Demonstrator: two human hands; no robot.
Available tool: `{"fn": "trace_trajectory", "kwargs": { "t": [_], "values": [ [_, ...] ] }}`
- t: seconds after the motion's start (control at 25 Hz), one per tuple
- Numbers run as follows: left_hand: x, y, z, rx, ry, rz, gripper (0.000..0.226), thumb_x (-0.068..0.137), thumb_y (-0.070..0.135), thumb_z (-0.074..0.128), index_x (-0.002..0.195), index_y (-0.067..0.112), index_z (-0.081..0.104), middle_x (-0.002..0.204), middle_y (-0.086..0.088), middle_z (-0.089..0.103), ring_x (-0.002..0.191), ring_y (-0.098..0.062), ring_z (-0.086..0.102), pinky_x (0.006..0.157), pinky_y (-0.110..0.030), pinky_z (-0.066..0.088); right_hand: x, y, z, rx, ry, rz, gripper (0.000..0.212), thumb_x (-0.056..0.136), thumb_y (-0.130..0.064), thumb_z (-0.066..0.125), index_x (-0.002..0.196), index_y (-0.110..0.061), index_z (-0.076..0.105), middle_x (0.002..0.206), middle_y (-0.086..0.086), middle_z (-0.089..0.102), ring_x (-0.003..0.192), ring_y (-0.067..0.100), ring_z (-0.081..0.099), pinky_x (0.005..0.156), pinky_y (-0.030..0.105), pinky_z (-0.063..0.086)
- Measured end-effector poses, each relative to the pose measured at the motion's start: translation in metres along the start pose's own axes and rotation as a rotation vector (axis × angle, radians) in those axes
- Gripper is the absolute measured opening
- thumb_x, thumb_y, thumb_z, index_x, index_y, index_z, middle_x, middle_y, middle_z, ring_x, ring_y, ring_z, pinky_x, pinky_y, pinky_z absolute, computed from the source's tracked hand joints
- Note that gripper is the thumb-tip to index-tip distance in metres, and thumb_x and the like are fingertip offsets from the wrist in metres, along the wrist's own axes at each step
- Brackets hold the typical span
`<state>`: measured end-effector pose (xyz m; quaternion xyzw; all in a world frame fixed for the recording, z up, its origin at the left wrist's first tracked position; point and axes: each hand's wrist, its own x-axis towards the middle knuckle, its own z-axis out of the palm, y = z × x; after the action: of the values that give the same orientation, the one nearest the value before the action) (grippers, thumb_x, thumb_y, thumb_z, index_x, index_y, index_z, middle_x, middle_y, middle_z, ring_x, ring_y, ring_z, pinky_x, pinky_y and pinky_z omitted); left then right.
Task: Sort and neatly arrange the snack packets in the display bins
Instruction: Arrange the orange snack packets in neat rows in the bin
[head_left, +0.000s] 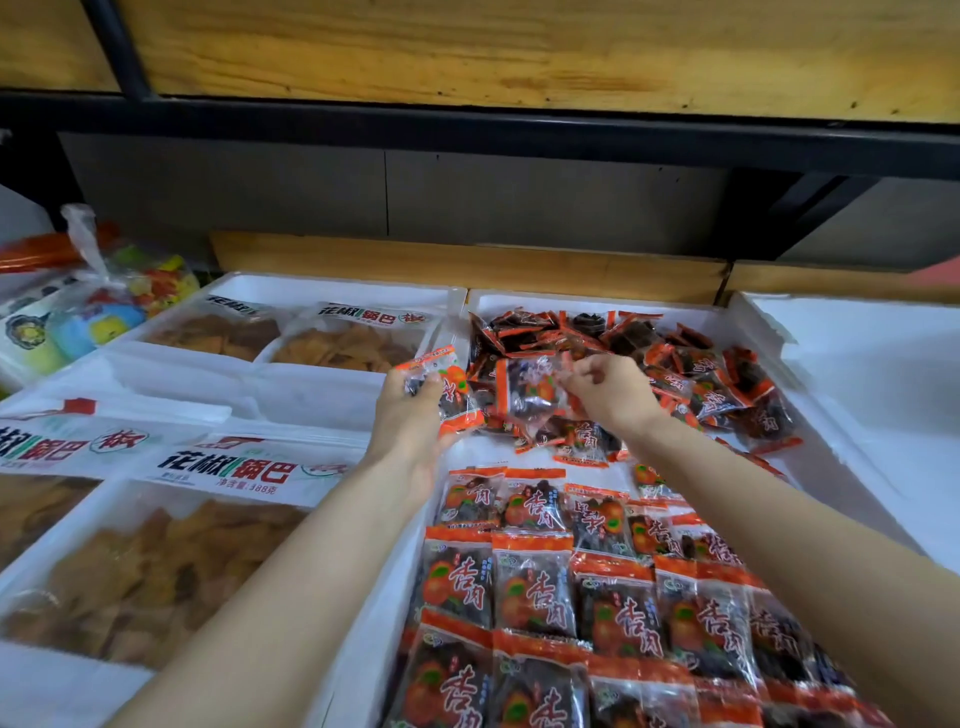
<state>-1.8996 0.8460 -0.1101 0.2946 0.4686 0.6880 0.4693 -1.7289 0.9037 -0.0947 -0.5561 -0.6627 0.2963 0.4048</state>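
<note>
- Fingers of the left hand are curling round a small stack of orange-edged packets, holding it just above the left wall of the middle bin.
- Fingertips of the right hand are pinching one more packet by its edge, lifting it over the loose heap (this hand seems to be feeding singles to the stack).
- Sorting is looking roughly half done. The near part of the bin is showing tidy rows, faces up and overlapping, while the far part is lying jumbled. A bare white strip is separating the two.
- At far left a bag of coloured sweets is sitting, and large crisp bags are filling the bins beside the work. Nothing there is crowding the hands.
- Right of the middle bin, another white bin is sitting close alongside.
- Overhead, a wooden shelf is hanging low, possibly limiting reach toward the back.
</note>
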Motion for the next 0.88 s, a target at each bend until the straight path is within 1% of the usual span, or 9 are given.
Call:
{"fn": "trace_trajectory", "kwargs": {
  "t": [0.08, 0.2, 0.28, 0.36, 0.44, 0.52, 0.72, 0.8, 0.88],
  "values": [
    [-0.003, 0.000, 0.001, -0.024, -0.033, -0.037, 0.018, 0.102, 0.009, 0.039, 0.115, 0.013, 0.052, 0.128, -0.012, 0.057, 0.115, -0.026, 0.057, 0.088, -0.042, 0.053, -0.007, -0.006, -0.007, 0.241, 0.050, 0.040, 0.027, 0.096, -0.012, 0.051, 0.069, -0.010, 0.050, 0.065, 0.004, 0.050, 0.055, 0.012, 0.056, 0.073, 0.032, 0.058],
    [-0.007, -0.004, 0.005, -0.058, -0.067, -0.096, 0.018, 0.104, 0.011, 0.035, 0.112, 0.014, 0.051, 0.131, -0.008, 0.053, 0.118, -0.024, 0.054, 0.096, -0.044, 0.049, -0.027, -0.009, -0.008, 0.543, 0.013, 0.124, 0.011, 0.098, -0.008, 0.045, 0.087, -0.006, 0.048, 0.076, 0.009, 0.047, 0.050, 0.007, 0.055, 0.048, 0.012, 0.049],
    [-0.013, -0.007, 0.009, -0.088, -0.080, -0.161, 0.019, 0.104, 0.012, 0.033, 0.106, 0.014, 0.052, 0.134, -0.011, 0.052, 0.119, -0.026, 0.054, 0.093, -0.048, 0.050, -0.038, -0.006, -0.001, 0.592, -0.037, 0.193, 0.007, 0.098, -0.006, 0.045, 0.091, -0.005, 0.048, 0.076, 0.009, 0.050, 0.044, 0.006, 0.053, 0.045, 0.011, 0.046],
    [-0.019, -0.010, 0.013, -0.124, -0.136, -0.232, 0.021, 0.104, 0.017, 0.037, 0.113, 0.009, 0.054, 0.129, -0.015, 0.055, 0.115, -0.032, 0.057, 0.081, -0.048, 0.054, -0.042, -0.003, 0.007, 0.601, -0.050, 0.248, 0.015, 0.097, -0.003, 0.044, 0.083, -0.005, 0.047, 0.075, 0.010, 0.052, 0.046, 0.010, 0.053, 0.047, 0.012, 0.048],
    [-0.026, -0.011, 0.015, -0.108, -0.223, -0.263, 0.021, 0.099, 0.021, 0.049, 0.114, 0.006, 0.054, 0.119, -0.017, 0.060, 0.109, -0.033, 0.060, 0.080, -0.049, 0.054, -0.043, -0.002, 0.013, 0.596, -0.042, 0.262, 0.022, 0.097, -0.003, 0.044, 0.075, -0.007, 0.045, 0.073, 0.009, 0.053, 0.044, 0.009, 0.054, 0.050, 0.012, 0.050],
    [-0.028, -0.010, 0.015, -0.079, -0.273, -0.232, 0.015, 0.093, 0.012, 0.058, 0.107, 0.006, 0.055, 0.115, -0.017, 0.063, 0.105, -0.032, 0.063, 0.083, -0.049, 0.055, -0.042, -0.005, 0.013, 0.574, -0.039, 0.243, 0.022, 0.098, -0.007, 0.045, 0.076, -0.008, 0.046, 0.073, 0.007, 0.054, 0.045, 0.008, 0.056, 0.054, 0.014, 0.053],
    [-0.026, -0.011, 0.012, 0.050, -0.250, -0.094, 0.036, 0.089, 0.009, 0.064, 0.121, 0.013, 0.048, 0.121, -0.011, 0.063, 0.095, -0.020, 0.066, 0.070, -0.033, 0.058, -0.042, -0.013, -0.007, 0.388, 0.054, 0.128, 0.024, 0.099, -0.014, 0.043, 0.076, -0.011, 0.044, 0.075, 0.007, 0.056, 0.054, 0.010, 0.062, 0.051, 0.019, 0.053],
    [-0.027, -0.011, 0.010, 0.045, -0.289, -0.068, 0.044, 0.088, 0.010, 0.065, 0.126, 0.020, 0.046, 0.127, -0.008, 0.058, 0.093, -0.017, 0.065, 0.072, -0.034, 0.058, -0.043, -0.014, -0.020, 0.363, 0.100, 0.084, 0.020, 0.099, -0.015, 0.045, 0.078, -0.013, 0.046, 0.072, 0.004, 0.053, 0.056, 0.011, 0.061, 0.047, 0.018, 0.051],
    [-0.029, -0.011, 0.010, 0.050, -0.347, -0.049, 0.049, 0.088, 0.012, 0.066, 0.130, 0.026, 0.046, 0.133, -0.008, 0.054, 0.104, -0.019, 0.064, 0.075, -0.037, 0.059, -0.050, -0.014, -0.033, 0.378, 0.037, 0.074, 0.012, 0.096, -0.014, 0.050, 0.084, -0.012, 0.053, 0.073, 0.003, 0.055, 0.056, 0.009, 0.058, 0.050, 0.016, 0.052]
  ]
}}
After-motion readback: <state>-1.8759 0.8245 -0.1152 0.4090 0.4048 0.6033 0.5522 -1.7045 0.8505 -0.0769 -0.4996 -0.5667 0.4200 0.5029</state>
